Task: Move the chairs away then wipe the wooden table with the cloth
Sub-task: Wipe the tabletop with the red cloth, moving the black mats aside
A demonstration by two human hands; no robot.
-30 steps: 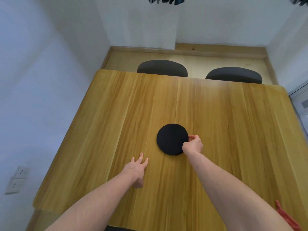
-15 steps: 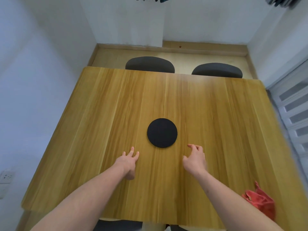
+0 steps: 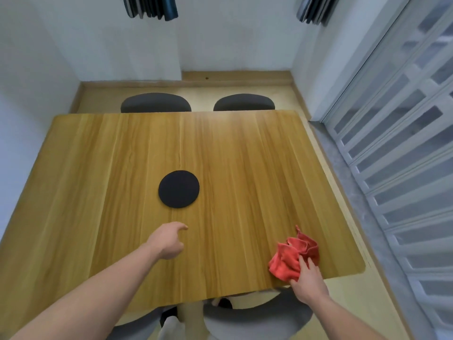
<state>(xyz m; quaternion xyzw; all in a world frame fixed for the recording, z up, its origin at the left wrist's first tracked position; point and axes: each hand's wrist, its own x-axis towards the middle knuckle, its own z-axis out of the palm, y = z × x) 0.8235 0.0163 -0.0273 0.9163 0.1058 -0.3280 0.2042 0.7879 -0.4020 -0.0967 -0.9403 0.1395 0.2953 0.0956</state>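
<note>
We see red cloth (image 3: 295, 255) crumpled at tabletop (image 3: 122, 168) near-right corner, under our right hand (image 3: 307, 282); grip lies on cloth, closure unclear. Left hand (image 3: 168, 242) loose, empty, well left. Unwiped wood stretches left and away.

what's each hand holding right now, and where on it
The right hand grips the red cloth at its near edge. The left hand holds nothing, over the wooden table.
</note>
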